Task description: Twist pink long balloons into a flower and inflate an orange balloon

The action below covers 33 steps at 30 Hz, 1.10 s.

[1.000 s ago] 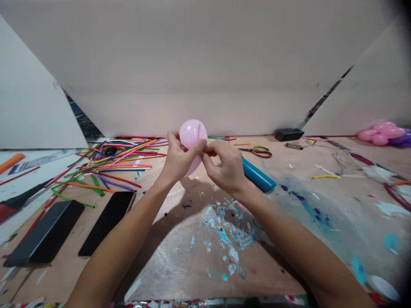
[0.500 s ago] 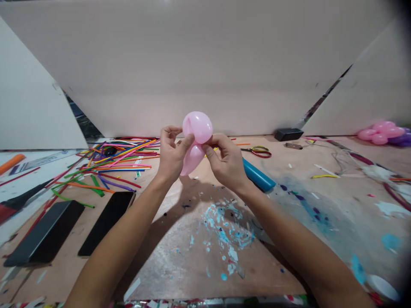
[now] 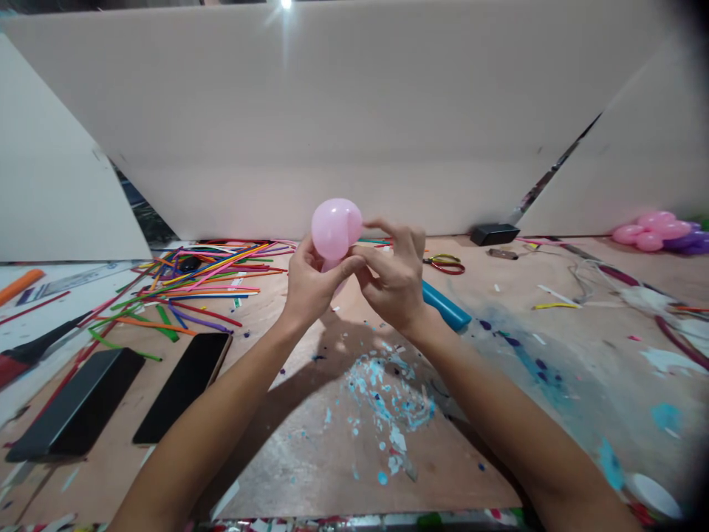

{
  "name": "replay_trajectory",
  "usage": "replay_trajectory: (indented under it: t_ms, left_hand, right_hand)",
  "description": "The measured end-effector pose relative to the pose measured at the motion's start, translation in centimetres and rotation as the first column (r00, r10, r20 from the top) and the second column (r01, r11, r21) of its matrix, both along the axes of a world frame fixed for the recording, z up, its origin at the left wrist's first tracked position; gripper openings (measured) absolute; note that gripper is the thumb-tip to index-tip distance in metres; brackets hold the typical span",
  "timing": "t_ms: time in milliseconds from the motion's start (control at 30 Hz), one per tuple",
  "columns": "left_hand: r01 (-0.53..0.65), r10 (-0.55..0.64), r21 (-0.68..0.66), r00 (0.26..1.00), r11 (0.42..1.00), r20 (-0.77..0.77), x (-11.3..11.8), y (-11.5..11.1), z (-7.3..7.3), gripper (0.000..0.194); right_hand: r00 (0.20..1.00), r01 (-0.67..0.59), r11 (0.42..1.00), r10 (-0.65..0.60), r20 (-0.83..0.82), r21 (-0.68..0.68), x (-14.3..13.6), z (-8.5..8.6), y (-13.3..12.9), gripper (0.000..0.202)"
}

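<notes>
Within the narrow left grip (image 3: 310, 287) (right grip (image 3: 394, 275) alongside), pink balloon (image 3: 334, 227).

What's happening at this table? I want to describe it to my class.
A person is handling a pink balloon above the table. The left hand holds it near its narrow part, while the right hand is at its side, fingers close to the left thumb; whether they grip it is unclear. Thin coloured strips lie in a loose heap on the left. Scissors and a blue tube lie on the right.
</notes>
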State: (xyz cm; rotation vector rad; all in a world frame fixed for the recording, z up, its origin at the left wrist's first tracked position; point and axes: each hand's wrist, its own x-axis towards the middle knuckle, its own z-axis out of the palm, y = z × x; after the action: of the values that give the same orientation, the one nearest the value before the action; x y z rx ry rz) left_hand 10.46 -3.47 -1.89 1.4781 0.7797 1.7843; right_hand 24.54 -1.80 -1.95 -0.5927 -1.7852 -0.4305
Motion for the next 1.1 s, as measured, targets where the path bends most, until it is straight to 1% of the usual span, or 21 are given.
replay_trajectory:
  t_ms: [67, 167, 267, 400, 467, 567, 667, 733, 833, 900, 1000, 1100]
  left_hand:
    - [0.010, -0.010, 0.009, 1.000, 1.000, -0.007, -0.1, 0.1, 0.3, 0.049]
    - [0.021, -0.021, -0.002, 0.996, 1.000, -0.091, -0.5, -0.1, 0.7, 0.044]
    - [0.033, -0.038, -0.032, 0.988, 0.999, -0.150, -0.8, -0.2, 1.0, 0.041]
    - [0.031, -0.037, -0.085, 0.997, 0.996, -0.068, -1.2, -0.1, 1.0, 0.043]
    - [0.066, -0.075, -0.121, 0.995, 0.991, -0.072, -1.6, 0.1, 0.8, 0.038]
    - [0.157, -0.175, -0.179, 0.980, 0.971, -0.092, -2.4, 0.4, 0.5, 0.031]
    - [0.229, -0.249, -0.206, 0.966, 0.951, -0.073, -3.1, 0.7, 0.4, 0.028]
    - [0.245, -0.262, -0.206, 0.963, 0.947, -0.062, -3.3, 0.9, 0.3, 0.026]
    - [0.210, -0.229, -0.210, 0.971, 0.955, -0.070, -3.1, 1.1, 0.1, 0.022]
    - [0.176, -0.199, -0.206, 0.975, 0.963, -0.102, -2.9, 1.1, 0.2, 0.020]
    - [0.090, -0.127, -0.173, 0.969, 0.981, -0.213, -2.7, 0.6, 0.7, 0.018]
    - [-0.019, -0.032, -0.141, 0.935, 0.990, -0.352, -2.7, -0.1, 1.5, 0.020]
  right_hand:
    - [1.000, 0.010, 1.000, -0.010, 0.024, 0.013, 0.2, 0.4, -0.1, 0.005]
    - [0.997, 0.014, 0.999, -0.016, 0.077, 0.031, 0.4, 0.7, -0.1, 0.011]
    - [0.991, 0.064, 0.998, -0.067, 0.113, 0.028, 0.6, 0.7, 0.0, 0.016]
    - [0.981, 0.100, 0.995, -0.101, 0.168, 0.011, 0.8, 0.7, 0.2, 0.017]
    - [0.974, 0.084, 0.996, -0.084, 0.209, 0.006, 0.7, 0.7, 0.2, 0.016]
    - [0.967, 0.036, 0.999, -0.028, 0.252, -0.027, 0.4, 0.7, 0.1, 0.015]
    - [0.968, 0.001, 0.998, 0.015, 0.250, -0.067, 0.2, 0.8, -0.2, 0.014]
    - [0.972, 0.002, 0.997, 0.016, 0.235, -0.078, 0.1, 1.0, -0.5, 0.013]
    - [0.978, 0.009, 0.998, 0.004, 0.208, -0.061, 0.1, 1.0, -0.6, 0.011]
    - [0.981, 0.001, 0.999, 0.006, 0.191, -0.039, 0.1, 1.0, -0.6, 0.010]
    - [0.991, -0.019, 1.000, 0.022, 0.133, -0.021, 0.2, 0.9, -0.4, 0.008]
    - [0.997, -0.054, 0.996, 0.058, 0.049, -0.075, 0.2, 1.0, -0.4, 0.009]
